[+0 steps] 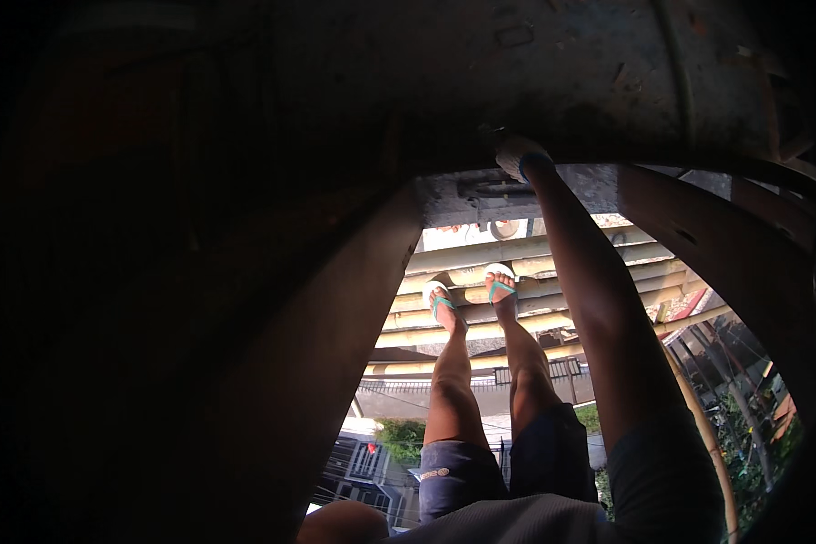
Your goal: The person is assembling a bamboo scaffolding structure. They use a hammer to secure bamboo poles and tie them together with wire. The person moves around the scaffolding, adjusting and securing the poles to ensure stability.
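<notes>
My right arm reaches forward through a bright opening, and my right hand [520, 158], in a pale knitted glove with a blue cuff, is at the dark surface [571, 100] beyond it. The gloved fingers look closed around a small dark thing at their tip, which the shadow makes too dim to name. Just below the hand lies a grey ledge [444, 201] with a dark slot-like shape in it. My left hand is out of sight; only a bit of bare skin [346, 522] shows at the lower edge.
My feet in white flip-flops with turquoise straps [443, 303] stand on bamboo poles [526, 288] with gaps between them, high above ground. Dark beams [354, 263] flank the opening on both sides. An upright bamboo pole [705, 435], plants and a building show below.
</notes>
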### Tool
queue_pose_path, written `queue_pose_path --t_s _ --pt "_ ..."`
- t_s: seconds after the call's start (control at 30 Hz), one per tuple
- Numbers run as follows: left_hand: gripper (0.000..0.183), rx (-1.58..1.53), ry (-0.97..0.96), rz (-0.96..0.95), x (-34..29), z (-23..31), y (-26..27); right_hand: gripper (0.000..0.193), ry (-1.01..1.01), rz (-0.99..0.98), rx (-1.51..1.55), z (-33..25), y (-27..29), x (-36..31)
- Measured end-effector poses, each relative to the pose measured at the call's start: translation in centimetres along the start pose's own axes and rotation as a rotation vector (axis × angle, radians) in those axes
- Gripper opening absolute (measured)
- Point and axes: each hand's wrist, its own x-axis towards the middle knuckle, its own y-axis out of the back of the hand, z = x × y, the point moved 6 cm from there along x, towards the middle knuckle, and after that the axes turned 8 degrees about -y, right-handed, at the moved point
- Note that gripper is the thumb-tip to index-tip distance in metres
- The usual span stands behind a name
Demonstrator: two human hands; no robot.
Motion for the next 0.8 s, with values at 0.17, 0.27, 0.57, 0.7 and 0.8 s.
queue_pose_path --t_s 0.17,0.27,0.57,0.7,0.8 --pt "0.080 -0.017 -0.006 -0.062 -0.3 -0.2 -1.3 0.029 0.119 0.134 -0.345 2.7 -1.3 2.9" --pt "0.079 -0.034 -0.009 -0.102 -0.8 -1.0 -1.8 0.030 0.029 0.213 -0.117 4.2 -0.2 2.4" --pt "0.075 -0.104 0.024 -0.187 -2.5 -2.0 -4.1 0.037 -0.345 1.264 1.007 5.6 -2.9 -18.4" --pt "0.074 -0.198 0.043 -0.224 -3.6 -2.4 -4.8 0.030 -0.521 1.072 0.991 8.3 -10.5 -26.3" --pt "0.072 -0.280 0.086 -0.297 -4.5 -2.8 -4.7 0.023 -0.589 0.836 0.946 12.1 -17.1 -30.1"
